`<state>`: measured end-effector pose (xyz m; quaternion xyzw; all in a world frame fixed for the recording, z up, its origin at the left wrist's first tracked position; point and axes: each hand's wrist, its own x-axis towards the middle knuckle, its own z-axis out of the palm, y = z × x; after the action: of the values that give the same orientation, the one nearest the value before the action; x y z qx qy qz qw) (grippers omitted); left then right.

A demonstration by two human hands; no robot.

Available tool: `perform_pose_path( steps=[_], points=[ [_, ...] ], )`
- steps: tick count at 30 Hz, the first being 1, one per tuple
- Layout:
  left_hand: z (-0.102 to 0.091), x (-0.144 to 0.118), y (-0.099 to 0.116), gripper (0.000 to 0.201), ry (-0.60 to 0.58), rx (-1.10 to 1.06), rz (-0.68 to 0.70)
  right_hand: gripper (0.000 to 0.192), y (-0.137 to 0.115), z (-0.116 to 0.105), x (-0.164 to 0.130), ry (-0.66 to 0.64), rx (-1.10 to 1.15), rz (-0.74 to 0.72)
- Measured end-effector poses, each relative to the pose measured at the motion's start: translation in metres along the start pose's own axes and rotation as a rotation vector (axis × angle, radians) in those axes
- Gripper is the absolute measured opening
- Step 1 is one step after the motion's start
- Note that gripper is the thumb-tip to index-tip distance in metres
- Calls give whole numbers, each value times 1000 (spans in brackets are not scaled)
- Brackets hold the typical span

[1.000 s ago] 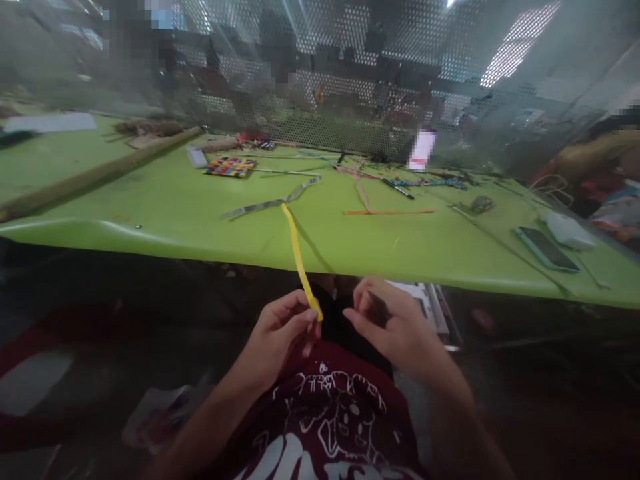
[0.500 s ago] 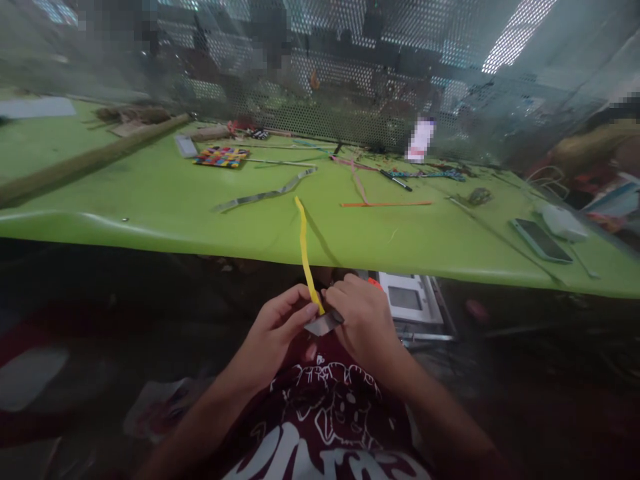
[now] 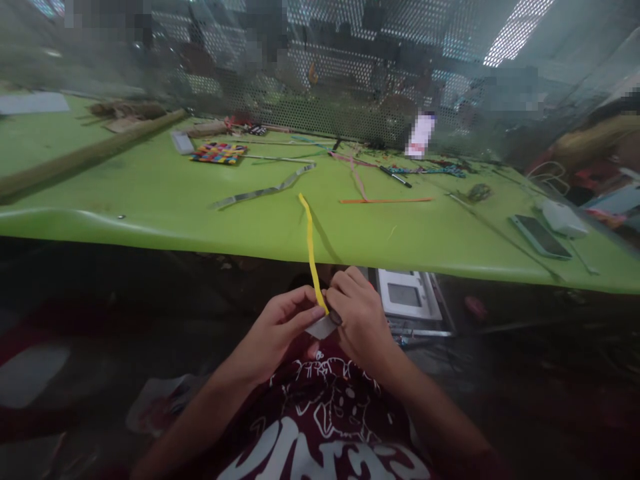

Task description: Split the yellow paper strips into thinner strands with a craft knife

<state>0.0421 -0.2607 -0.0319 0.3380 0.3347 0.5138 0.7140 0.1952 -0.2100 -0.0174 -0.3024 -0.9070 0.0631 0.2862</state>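
My left hand is closed, pinching the lower end of a narrow yellow strip between thumb and fingers. The strip rises from the pinch and leans away over the table edge, its free tip above the green top. My right hand is wrapped round a knife, whose flat, shiny blade shows beneath the strip's lower end. Most of the knife's handle is hidden in my fist; a small orange-red bit peeks out behind it. Both hands are close together in front of my shirt.
On the green table lie a grey strip, an orange strip, a woven colourful square, a pen and a phone. A long pole crosses the left side. Perforated metal stands behind.
The yellow strip has shifted slightly right with my left hand. The knife's blade has turned and now looks brighter. My right hand keeps its hold.
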Motion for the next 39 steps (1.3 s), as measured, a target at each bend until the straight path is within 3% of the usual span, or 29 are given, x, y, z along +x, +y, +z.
perform_pose_path(
  steps=[11, 39],
  points=[
    [-2, 1, -1, 14, -11, 32, 20, 21, 1, 2, -2, 40, 98, -2],
    [-4, -1, -4, 8, 11, 77, 67, 23, -2, 11, -4, 54, 82, 37]
  ],
)
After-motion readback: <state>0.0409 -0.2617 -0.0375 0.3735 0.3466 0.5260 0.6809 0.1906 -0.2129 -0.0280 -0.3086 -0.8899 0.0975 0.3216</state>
